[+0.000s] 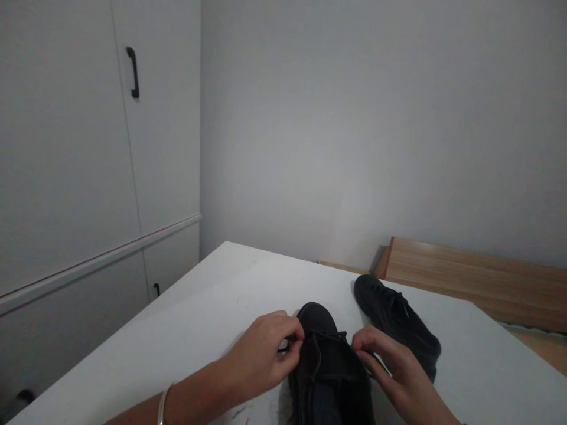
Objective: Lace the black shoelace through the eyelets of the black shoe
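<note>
Head view shows two bare hands set low on a white table (208, 307), one on each side of a black shoe (330, 369). That near shoe is laid flat between the two hands, with its round toe pointed away from them. The left hand (261, 351) is curled at the left side of the shoe, and a thin black lace (287, 348) is pinched between its thumb and fingers (295, 333). A silver bangle (163, 404) is worn on the left wrist, behind the hand. The right hand (392, 369) is bent at the right side of the shoe, and its fingertips are pressed close together there. A dark bit of lace seems to be held in them, but it is too small and dark to be sure. A second black shoe (396, 321) is laid just past the right hand, a little farther off and to the right, very near the first shoe. It is turned at a slant, with its toe toward the far left. A pale wooden board (478, 271) is seen beyond the right hand, past the far table edge. White cupboard doors (88, 147) with a black handle (133, 72) are seen far off to the left of the left hand. A plain wall is seen ahead of both hands.
</note>
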### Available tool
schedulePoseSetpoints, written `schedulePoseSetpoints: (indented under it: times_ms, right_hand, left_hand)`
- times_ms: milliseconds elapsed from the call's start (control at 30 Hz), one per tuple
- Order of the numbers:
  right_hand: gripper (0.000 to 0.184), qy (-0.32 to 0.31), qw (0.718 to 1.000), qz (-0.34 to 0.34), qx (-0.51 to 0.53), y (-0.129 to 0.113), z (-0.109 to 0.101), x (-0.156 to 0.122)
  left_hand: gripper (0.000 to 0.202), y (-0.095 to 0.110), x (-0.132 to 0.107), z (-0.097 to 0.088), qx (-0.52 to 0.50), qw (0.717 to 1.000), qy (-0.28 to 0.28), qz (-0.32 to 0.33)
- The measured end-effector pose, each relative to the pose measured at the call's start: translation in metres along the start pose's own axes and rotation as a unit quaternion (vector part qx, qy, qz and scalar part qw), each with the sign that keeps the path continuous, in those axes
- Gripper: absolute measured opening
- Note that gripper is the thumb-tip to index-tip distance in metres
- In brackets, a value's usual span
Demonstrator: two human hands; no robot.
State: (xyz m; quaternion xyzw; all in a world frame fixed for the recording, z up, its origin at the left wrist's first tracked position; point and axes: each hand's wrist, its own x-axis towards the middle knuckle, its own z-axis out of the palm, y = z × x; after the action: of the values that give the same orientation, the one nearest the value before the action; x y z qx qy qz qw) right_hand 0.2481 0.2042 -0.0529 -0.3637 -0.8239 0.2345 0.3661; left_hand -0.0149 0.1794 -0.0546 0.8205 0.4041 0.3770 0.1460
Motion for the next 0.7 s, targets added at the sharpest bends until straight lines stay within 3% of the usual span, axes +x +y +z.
schedulePoseSetpoints:
  times_ms: [133,367,600,700]
  right_hand:
    - [0.015,0.013,1.000,-0.017,-0.020,-0.0013,0.0001,-0.0018]
    - [0.014,0.042,0.996,-0.044,-0.059,0.0006,0.0005,-0.0034]
    - [0.016,0.061,0.991,-0.061,-0.102,-0.0032,0.0026,-0.0018]
    - [0.018,0.063,0.990,-0.056,-0.112,-0.0051,0.0037,-0.0015]
  left_hand:
    - [0.015,0.0045,0.0009,-0.0019,0.004,1.000,0.005,-0.011]
    - [0.014,0.0042,-0.0010,0.0001,0.052,0.998,-0.008,0.040]
    - [0.018,0.0061,-0.0006,0.0042,0.052,0.995,0.062,0.057]
    - [0.020,0.0055,0.0000,0.0033,0.068,0.994,0.058,0.056]
